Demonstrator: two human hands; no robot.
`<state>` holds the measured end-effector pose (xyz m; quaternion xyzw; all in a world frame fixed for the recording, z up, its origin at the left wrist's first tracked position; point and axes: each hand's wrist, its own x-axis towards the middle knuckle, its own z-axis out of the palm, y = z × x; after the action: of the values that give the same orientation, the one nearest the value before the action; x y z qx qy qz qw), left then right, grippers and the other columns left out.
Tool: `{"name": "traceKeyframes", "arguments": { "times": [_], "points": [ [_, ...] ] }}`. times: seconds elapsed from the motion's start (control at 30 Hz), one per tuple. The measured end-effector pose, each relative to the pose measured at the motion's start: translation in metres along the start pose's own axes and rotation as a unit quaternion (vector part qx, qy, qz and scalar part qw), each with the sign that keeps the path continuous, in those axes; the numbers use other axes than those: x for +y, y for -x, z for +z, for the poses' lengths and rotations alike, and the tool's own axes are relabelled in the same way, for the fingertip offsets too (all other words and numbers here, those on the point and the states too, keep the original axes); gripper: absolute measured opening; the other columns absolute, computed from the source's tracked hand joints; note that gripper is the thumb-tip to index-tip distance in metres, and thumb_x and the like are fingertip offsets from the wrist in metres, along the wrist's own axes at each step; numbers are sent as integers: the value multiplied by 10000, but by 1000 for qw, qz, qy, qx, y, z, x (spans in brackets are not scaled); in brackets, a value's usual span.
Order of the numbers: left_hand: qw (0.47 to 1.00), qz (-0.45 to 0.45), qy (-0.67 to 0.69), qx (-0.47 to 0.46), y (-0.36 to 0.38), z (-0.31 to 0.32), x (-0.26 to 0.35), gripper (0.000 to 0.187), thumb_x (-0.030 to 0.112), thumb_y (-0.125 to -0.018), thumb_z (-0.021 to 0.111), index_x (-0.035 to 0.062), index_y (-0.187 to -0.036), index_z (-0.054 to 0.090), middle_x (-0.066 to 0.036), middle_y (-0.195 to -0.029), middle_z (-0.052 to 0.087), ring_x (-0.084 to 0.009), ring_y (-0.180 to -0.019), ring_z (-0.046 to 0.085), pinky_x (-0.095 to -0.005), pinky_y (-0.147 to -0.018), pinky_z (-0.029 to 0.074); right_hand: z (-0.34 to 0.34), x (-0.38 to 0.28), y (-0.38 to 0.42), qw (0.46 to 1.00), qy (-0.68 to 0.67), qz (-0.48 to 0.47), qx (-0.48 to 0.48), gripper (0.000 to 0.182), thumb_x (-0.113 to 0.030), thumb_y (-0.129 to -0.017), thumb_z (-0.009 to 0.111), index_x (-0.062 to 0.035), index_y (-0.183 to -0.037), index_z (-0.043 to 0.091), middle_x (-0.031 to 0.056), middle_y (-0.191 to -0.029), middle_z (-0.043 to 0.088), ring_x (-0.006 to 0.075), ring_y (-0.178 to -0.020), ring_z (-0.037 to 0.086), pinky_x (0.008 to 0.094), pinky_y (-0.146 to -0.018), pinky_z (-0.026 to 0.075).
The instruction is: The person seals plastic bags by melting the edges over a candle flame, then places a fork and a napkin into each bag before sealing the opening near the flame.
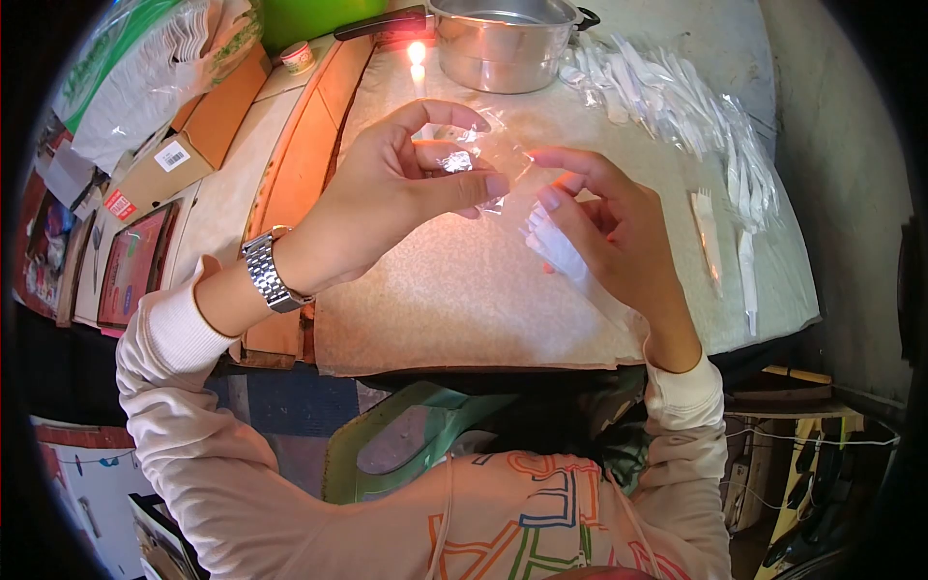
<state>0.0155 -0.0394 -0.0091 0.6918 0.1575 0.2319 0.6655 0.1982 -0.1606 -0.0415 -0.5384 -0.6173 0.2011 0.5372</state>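
Note:
My left hand (411,179), with a metal watch at its wrist, pinches a clear plastic sleeve (503,140) between thumb and fingers. The fingertips of my right hand (619,222) are closed at the sleeve's right edge. Tucked in that same hand is a white plastic fork (558,244), its pronged end pointing left and the rest partly hidden by the palm. Just behind the left hand stands a lit candle (418,75).
An aluminium pot (503,48) stands at the back of the cloth-covered table (435,319). Wrapped white cutlery (657,92) is piled at the back right, with a wrapped fork (707,237) nearer. A cardboard box (198,135) and a bag of white utensils (164,72) sit at left.

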Motion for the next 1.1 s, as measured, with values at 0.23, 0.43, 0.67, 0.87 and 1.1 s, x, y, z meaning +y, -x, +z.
{"name": "traceKeyframes", "arguments": {
  "times": [0.23,0.43,0.67,0.87,1.1],
  "points": [
    [1000,-5,15,-7,1,-1,0,379,40,-855,618,38,-1195,451,-84,-946,652,-131,-836,626,-264,-737,505,0,0,-1,1000,0,-10,-4,168,-82,-866,582,-29,-1025,585,100,-760,628,141,-599,645,244,-510,504],
    [998,-39,38,10,0,-1,1,324,48,-860,610,16,-1166,511,-81,-951,652,-134,-857,627,-263,-749,510,2,5,0,999,-33,19,29,137,-74,-866,582,-14,-990,578,71,-781,616,119,-627,640,227,-517,505],
    [999,17,-44,0,-1,3,-1,370,-11,-818,637,11,-1164,508,-61,-951,654,-125,-891,624,-261,-809,514,13,16,7,992,-74,34,97,106,-82,-876,582,-13,-956,574,39,-819,585,87,-670,621,199,-556,485],
    [998,57,-36,2,-1,5,-9,436,-54,-793,648,17,-1188,479,-59,-929,654,-135,-897,630,-268,-834,512,24,3,13,976,-179,48,114,98,-66,-873,590,-4,-946,565,38,-869,595,98,-774,619,219,-688,488],
    [985,159,-59,28,1,12,-5,544,-112,-771,639,33,-1221,370,-80,-904,641,-156,-903,631,-284,-834,517,15,-8,10,976,-190,-2,102,117,-17,-857,601,14,-962,559,65,-969,604,104,-912,588,255,-830,466]
  ]
}}
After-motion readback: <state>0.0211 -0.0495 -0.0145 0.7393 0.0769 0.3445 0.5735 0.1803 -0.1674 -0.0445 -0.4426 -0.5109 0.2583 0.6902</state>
